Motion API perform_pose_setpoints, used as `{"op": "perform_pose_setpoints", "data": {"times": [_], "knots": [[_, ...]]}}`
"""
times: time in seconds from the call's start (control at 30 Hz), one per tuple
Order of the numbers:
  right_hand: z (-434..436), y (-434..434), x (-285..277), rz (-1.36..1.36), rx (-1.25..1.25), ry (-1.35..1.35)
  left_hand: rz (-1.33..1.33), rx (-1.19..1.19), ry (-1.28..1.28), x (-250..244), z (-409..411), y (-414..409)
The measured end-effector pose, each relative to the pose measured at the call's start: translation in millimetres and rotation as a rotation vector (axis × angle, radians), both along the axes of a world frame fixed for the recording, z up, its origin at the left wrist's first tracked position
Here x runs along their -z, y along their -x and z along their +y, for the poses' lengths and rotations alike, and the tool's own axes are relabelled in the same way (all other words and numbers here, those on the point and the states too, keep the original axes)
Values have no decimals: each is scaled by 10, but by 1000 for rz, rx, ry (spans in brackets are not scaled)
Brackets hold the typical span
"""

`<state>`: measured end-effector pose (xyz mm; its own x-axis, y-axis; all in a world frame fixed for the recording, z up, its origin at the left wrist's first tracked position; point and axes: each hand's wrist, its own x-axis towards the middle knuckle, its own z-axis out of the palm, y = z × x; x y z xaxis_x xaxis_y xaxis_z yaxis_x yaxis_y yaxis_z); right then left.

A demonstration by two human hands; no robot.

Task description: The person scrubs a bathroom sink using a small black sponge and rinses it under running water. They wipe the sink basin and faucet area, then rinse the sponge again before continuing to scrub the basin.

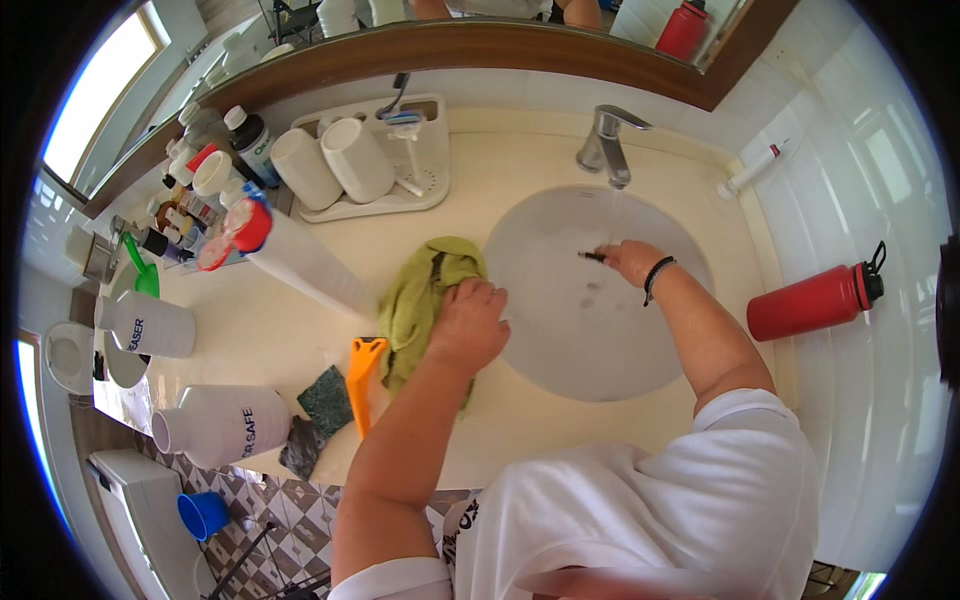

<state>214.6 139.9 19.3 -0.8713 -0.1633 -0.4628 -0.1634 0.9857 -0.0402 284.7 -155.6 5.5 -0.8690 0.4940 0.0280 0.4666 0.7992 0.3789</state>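
Note:
My right hand (634,262) is over the round white sink basin (600,360), beneath the chrome faucet (606,146). A thin stream of water seems to fall from the spout beside it. Its fingers pinch a small, slim black object (592,256), too small to name. My left hand (472,322) lies on a crumpled green cloth (427,277) at the basin's left rim; its fingers are curled, and whether they grip the cloth is hidden. Close to that forearm is an orange plastic scraper (364,382), with a green scouring pad (327,401) beside it.
Left on the cream counter (247,315) stand a tall white bottle with a red cap (300,262) and white jugs (225,427). Behind are a rack with white cups (360,161) and several small bottles. A red flask (810,304) stands right of the basin.

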Motion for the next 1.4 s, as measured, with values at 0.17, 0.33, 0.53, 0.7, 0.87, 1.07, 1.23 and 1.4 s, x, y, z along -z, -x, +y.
{"op": "perform_pose_setpoints", "data": {"times": [0.17, 0.33, 0.53, 0.7, 0.87, 1.07, 1.23, 1.4], "knots": [[621, 79, 42, -322, 93, 218, 92, -36, 27, 9, 109, 2], [1123, 576, -274, -283, 110, 674, 136, -140, 154, -16, 141, -60], [1177, 1407, -98, 548, -27, 669, 171, -204, 271, -2, 222, -33], [813, 1810, 104, 424, 196, 728, 155, -255, 298, -23, 259, -45], [539, 2009, 342, 590, -2, 545, 171, -230, 320, -8, 276, 5], [628, 1884, 173, 511, -280, 327, 146, -254, 308, 6, 233, -93], [690, 2063, 164, 356, -285, 329, 147, -245, 293, -21, 262, 9], [715, 2117, 236, 371, -325, 384, 102, -254, 294, -50, 263, 19]]}}
